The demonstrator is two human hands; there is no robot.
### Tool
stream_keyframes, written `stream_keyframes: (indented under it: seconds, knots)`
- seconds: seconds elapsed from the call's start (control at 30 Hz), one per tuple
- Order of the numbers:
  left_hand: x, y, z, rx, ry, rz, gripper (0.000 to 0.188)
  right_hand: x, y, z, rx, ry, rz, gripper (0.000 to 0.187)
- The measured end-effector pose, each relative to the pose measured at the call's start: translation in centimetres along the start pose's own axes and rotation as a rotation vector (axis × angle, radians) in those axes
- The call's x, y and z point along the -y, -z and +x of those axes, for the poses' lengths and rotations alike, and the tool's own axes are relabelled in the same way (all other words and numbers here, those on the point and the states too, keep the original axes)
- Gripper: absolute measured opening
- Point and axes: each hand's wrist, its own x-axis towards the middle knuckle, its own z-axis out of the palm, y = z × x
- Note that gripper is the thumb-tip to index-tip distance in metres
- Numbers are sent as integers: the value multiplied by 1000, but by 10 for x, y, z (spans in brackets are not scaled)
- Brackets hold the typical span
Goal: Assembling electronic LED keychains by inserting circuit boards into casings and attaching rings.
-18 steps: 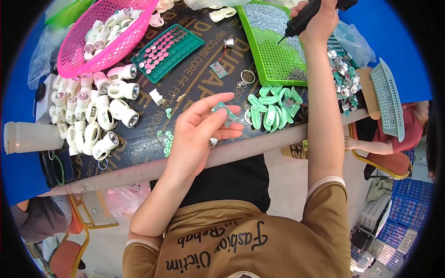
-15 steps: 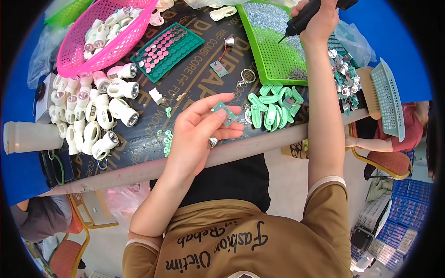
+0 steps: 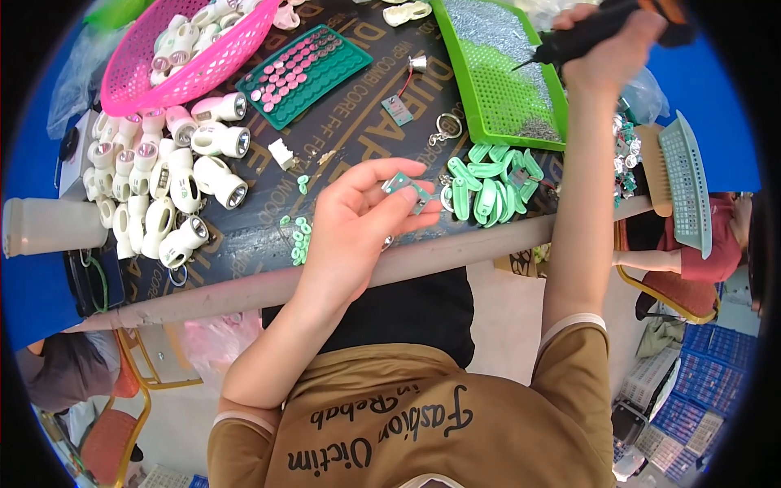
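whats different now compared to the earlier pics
The right hand moved rightward, still gripping the black screwdriver; nothing was let go. The left hand still pinches the circuit board. Pink basket and green tray look unmoved; the view shifted slightly.

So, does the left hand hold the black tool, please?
No, the left hand holds a green circuit board; the right hand grips the black tool.

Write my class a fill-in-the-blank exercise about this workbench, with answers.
A green circuit board is held in the ____ hand.
The right hand grips a mostly ____ handheld tool.
The mesh basket of flashlights is coloured ____.
A ____ wire runs from a loose board to a silvery cup.

Missing words: left; black; pink; red.
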Motion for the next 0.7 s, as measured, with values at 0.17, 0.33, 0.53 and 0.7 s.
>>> stream_keyframes:
  seconds: [0.17,0.33,0.53,0.7]
  knots:
    - [1,1,1,-2,-20,-31,19,65,47,-18,453,-234,382,53]
    - [2,3,2,20,-44,-7,17,88,20,-110,600,17,251,61]
    - [5,3,-2,15,-95,51,20,90,8,-120,892,120,179,74]
    - [4,1,-5,3,-103,70,22,91,6,-114,963,56,148,75]
